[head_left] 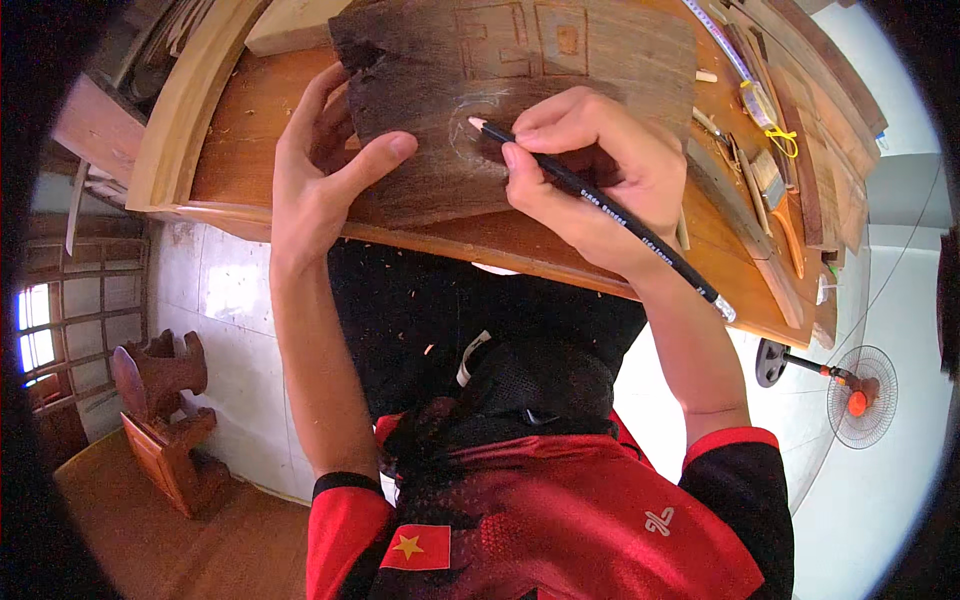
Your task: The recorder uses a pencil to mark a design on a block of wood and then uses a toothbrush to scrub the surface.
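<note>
A dark wooden board (400,70) lies on the workbench (245,130), with carved square shapes near its top and pale drawn curved lines near its middle. My left hand (330,180) grips the board's left edge, fingers curled at the side and thumb on the face. My right hand (600,175) pinches a long black pencil (665,255), slanted from lower right to upper left, its sharpened tip at the drawn lines.
At the right lie a tape measure (755,100), a paintbrush (770,185), thin tools and wooden strips (830,120). Pale wood pieces (165,150) line the bench's left. A wooden chair (160,440) stands lower left, a fan (860,395) lower right.
</note>
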`<action>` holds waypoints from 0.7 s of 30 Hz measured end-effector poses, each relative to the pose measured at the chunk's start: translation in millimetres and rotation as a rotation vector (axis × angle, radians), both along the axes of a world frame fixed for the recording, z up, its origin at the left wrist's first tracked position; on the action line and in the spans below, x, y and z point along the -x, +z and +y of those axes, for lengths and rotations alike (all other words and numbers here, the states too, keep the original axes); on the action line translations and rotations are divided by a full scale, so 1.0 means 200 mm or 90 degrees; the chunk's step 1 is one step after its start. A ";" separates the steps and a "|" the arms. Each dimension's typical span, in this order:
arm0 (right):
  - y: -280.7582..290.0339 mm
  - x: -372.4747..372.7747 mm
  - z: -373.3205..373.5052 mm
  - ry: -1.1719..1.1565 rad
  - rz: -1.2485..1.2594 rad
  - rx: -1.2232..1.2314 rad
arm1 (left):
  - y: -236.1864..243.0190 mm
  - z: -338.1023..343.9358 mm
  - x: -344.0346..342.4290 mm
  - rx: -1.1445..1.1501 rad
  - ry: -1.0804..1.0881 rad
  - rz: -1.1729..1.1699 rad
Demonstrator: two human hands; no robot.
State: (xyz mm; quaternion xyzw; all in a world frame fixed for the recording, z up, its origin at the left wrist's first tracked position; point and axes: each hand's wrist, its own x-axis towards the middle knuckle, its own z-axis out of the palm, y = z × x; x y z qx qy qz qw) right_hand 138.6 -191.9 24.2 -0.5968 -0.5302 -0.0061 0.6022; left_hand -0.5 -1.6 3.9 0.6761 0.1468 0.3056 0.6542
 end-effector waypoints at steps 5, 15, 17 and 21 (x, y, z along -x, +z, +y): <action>0.00 0.01 0.00 0.000 0.022 -0.009 | 0.00 -0.01 0.00 -0.013 0.006 -0.005; 0.00 0.01 0.00 -0.001 0.022 0.004 | -0.02 0.00 -0.01 -0.017 0.003 -0.038; 0.00 0.02 -0.01 -0.003 0.033 0.004 | -0.01 0.00 0.00 -0.016 0.007 -0.010; -0.01 0.02 0.00 -0.007 0.037 -0.006 | -0.02 0.01 0.00 -0.020 -0.001 -0.009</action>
